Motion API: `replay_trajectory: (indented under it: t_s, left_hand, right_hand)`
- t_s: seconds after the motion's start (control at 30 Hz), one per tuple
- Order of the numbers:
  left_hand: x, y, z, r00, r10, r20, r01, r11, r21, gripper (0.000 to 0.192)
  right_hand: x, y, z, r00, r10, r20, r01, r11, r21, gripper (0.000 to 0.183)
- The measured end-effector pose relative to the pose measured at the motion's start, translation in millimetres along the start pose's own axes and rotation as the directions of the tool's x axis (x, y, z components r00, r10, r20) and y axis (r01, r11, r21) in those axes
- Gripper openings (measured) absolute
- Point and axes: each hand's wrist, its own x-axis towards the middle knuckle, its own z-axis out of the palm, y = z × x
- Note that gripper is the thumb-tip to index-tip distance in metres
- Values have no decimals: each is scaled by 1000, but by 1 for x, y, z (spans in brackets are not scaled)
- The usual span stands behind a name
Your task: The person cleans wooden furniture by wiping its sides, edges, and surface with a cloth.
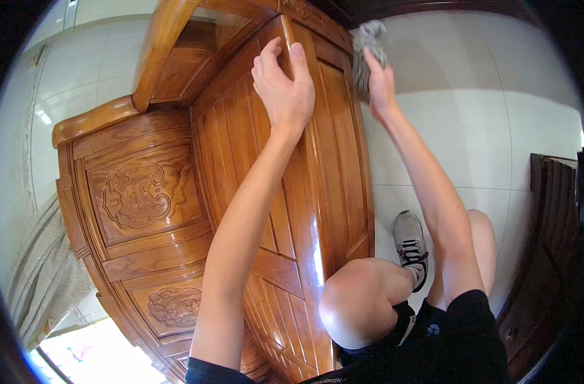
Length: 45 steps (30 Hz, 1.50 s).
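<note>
A carved wooden bench (253, 158) with a glossy seat stretches before me. At its far end, my left hand (289, 93) is over the front edge of the seat, thumb and fingers apart and holding nothing. Whether its palm bears on the wood is hard to tell. My right hand (383, 91) grips a crumpled grey cloth (370, 36) beside the bench's front panel (340, 120), near the far corner. Part of the cloth is hidden behind the hand, and it looks slightly blurred.
My bent knee (359, 302) is close to the bench's front edge, with my shoe (409, 240) on the pale tiled floor (445, 139). Dark wooden furniture (551, 206) stands at the right. Behind the carved backrest (143, 201) hangs a light curtain (52, 273).
</note>
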Motion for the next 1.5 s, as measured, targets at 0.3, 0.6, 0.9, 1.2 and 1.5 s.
replay_trajectory:
  t_s: [0.3,0.6,0.9,1.2,1.5]
  left_hand:
    - [-2,-6,-3,999,39,4,-39,998,39,46]
    - [-3,-3,3,998,51,-20,-51,999,12,47]
    - [-3,-8,2,1000,4,-7,-4,1000,16,50]
    - [15,-38,-11,977,-206,-54,146,832,-536,59]
    - [3,-43,-15,892,-450,-52,218,528,-821,64]
  right_hand:
    - [30,36,25,944,223,242,-124,923,-365,75]
    - [22,58,-2,949,314,25,-263,835,-483,75]
    - [-95,61,-50,856,511,81,-420,777,-469,67]
    - [-209,-77,29,759,389,522,-290,920,-264,56]
    - [-151,-60,73,890,119,440,48,936,-350,63]
